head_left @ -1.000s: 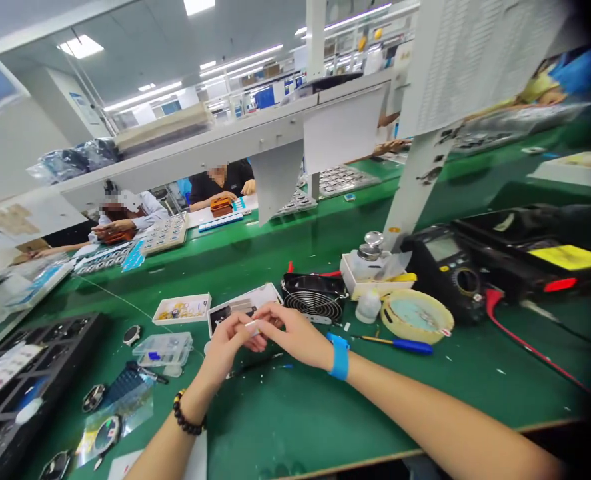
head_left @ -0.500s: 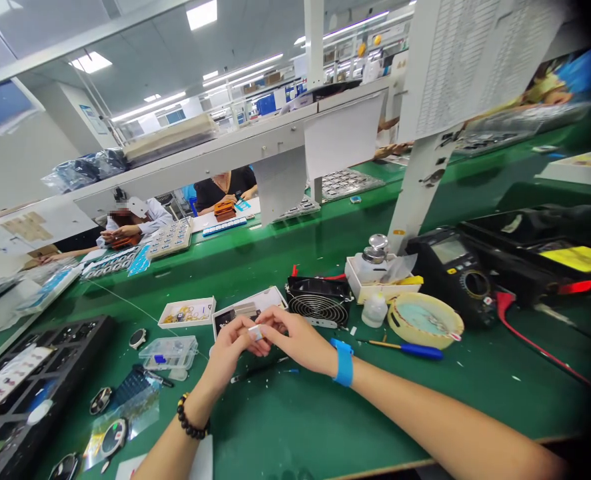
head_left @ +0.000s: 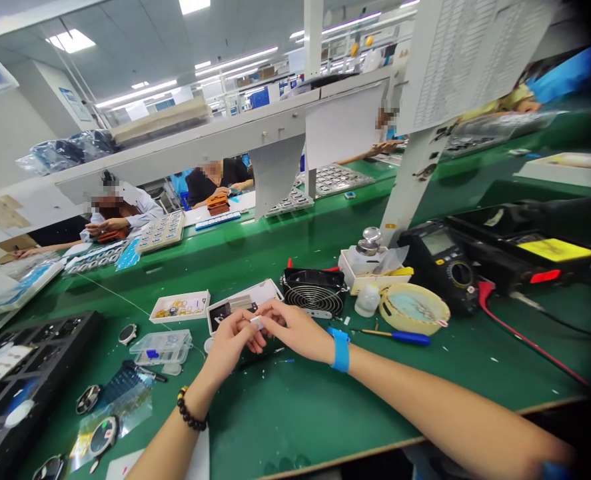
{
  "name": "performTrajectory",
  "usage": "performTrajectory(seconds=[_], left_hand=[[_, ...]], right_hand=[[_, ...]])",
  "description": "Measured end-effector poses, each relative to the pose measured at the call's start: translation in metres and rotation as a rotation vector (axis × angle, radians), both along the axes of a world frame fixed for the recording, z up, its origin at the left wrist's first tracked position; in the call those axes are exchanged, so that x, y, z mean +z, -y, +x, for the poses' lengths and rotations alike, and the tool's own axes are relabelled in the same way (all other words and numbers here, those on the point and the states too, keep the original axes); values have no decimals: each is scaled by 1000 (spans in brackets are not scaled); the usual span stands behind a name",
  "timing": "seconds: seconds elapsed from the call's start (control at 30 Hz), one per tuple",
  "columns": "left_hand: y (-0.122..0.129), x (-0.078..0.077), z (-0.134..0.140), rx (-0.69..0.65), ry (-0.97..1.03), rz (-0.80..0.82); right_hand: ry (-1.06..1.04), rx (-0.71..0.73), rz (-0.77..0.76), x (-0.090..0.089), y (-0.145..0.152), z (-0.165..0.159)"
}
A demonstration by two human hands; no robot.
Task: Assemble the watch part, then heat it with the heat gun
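Note:
Between my two hands is a small whitish rectangular piece (head_left: pixel 258 323), too small to name more closely. My left hand (head_left: pixel 231 341), with a beaded bracelet on its wrist, pinches it from the left. From the right, my right hand (head_left: pixel 295 330) closes its thumb and fingers on the same piece; a blue wrist strap (head_left: pixel 340 349) circles that wrist. Both hands are held above the green bench mat (head_left: pixel 270 420). Just behind them lies a white box (head_left: pixel 268 291) with dark small parts, partly covered by my fingers.
A black fan (head_left: pixel 314 292), a round yellowish dish (head_left: pixel 442 308), a blue-handled screwdriver (head_left: pixel 410 338) and a multimeter (head_left: pixel 438 257) stand right. Left are a clear plastic case (head_left: pixel 162 347), watch bodies (head_left: pixel 102 435) and a black compartment tray (head_left: pixel 50 380). Co-workers sit across the bench.
The camera view has shifted slightly, so the bench things appear a little further left. Both hands keep their pinch on the small whitish piece, with only slight finger movement.

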State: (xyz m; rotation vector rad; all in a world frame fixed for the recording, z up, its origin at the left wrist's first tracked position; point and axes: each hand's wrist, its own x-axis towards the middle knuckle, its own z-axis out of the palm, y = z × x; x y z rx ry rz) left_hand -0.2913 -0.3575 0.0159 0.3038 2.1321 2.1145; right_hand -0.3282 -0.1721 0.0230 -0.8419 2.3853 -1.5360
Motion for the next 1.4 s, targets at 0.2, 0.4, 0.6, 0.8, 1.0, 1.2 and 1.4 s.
performTrajectory(seconds=[0.2,0.4,0.6,0.8,1.0,1.2,1.4], left_hand=[[-2,-1,-1,17,36,12],[1,-2,-1,-4,24,25],[1,-1,3,-56,33,53],[-2,5,9,-116,166,254],[-1,0,6,-229,336,456],[3,-5,6,-342,351,484],[2,-12,5,-328,328,423]], right_hand=[[-19,-19,33,-2,-2,-4],[-12,-9,-43,-3,-2,-3],[-18,2,-108,2,-3,-1],[-36,-5,-104,5,-3,4],[-33,-31,-74,4,-3,9],[-26,-2,-86,8,-5,11],[27,48,-83,12,-4,12]])
